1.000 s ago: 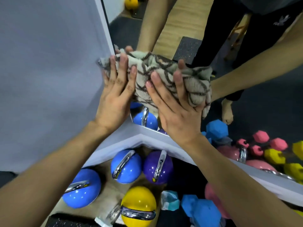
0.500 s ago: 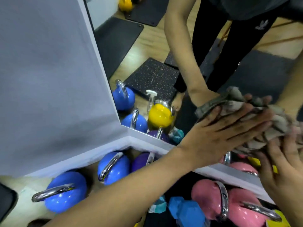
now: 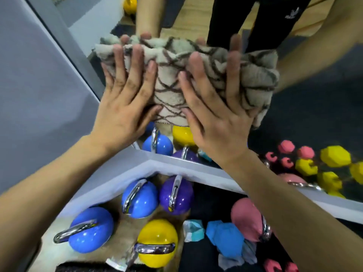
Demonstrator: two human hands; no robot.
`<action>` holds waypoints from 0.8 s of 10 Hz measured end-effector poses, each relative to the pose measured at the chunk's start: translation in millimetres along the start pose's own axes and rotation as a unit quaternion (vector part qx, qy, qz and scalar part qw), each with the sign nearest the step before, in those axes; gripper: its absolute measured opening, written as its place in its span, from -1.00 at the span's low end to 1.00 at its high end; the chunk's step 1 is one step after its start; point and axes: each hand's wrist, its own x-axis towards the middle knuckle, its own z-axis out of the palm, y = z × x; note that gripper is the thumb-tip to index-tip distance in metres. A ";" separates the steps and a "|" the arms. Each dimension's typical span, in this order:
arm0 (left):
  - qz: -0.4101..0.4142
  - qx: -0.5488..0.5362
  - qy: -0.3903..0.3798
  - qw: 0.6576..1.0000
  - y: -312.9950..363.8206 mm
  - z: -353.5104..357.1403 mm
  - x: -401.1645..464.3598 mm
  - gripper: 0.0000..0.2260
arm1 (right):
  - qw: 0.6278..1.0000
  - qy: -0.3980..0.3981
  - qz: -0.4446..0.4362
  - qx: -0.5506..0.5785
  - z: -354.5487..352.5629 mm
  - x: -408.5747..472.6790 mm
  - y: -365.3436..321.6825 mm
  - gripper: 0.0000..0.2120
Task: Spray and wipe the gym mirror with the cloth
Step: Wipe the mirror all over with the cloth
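Observation:
A beige cloth (image 3: 169,79) with brown wavy lines is bunched flat against the gym mirror (image 3: 314,118), near the mirror's left edge. My left hand (image 3: 125,99) presses on the cloth's left part with straight, spread fingers. My right hand (image 3: 218,107) presses on its right part the same way. The mirror shows my arms and legs reflected behind the cloth. No spray bottle shows clearly; a white cap-like shape sits at the bottom edge, too blurred to name.
A grey wall (image 3: 39,85) meets the mirror at a white ledge (image 3: 149,163). Below on the floor stand blue kettlebells (image 3: 139,199), a purple one (image 3: 175,195), a yellow one (image 3: 157,242), a pink one (image 3: 249,222) and blue dumbbells (image 3: 225,238).
Both hands slid the cloth back left across the mirror, from the right side half a second ago to near the left edge now.

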 end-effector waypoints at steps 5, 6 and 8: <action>-0.128 -0.107 -0.107 0.980 -9.2 180.3 -235.9 -0.28 | 0.987 -0.115 -0.060 -0.097 181.8 -221.9 -78.2 -0.39; -0.122 -0.142 -0.096 0.978 -5.1 191.3 -244.8 -0.30 | 0.985 -0.102 -0.070 -0.118 189.7 -238.2 -77.5 -0.38; -0.160 -0.198 -0.067 0.965 21.2 171.0 -217.1 -0.26 | 0.979 -0.129 -0.086 -0.136 158.3 -218.9 -63.7 -0.41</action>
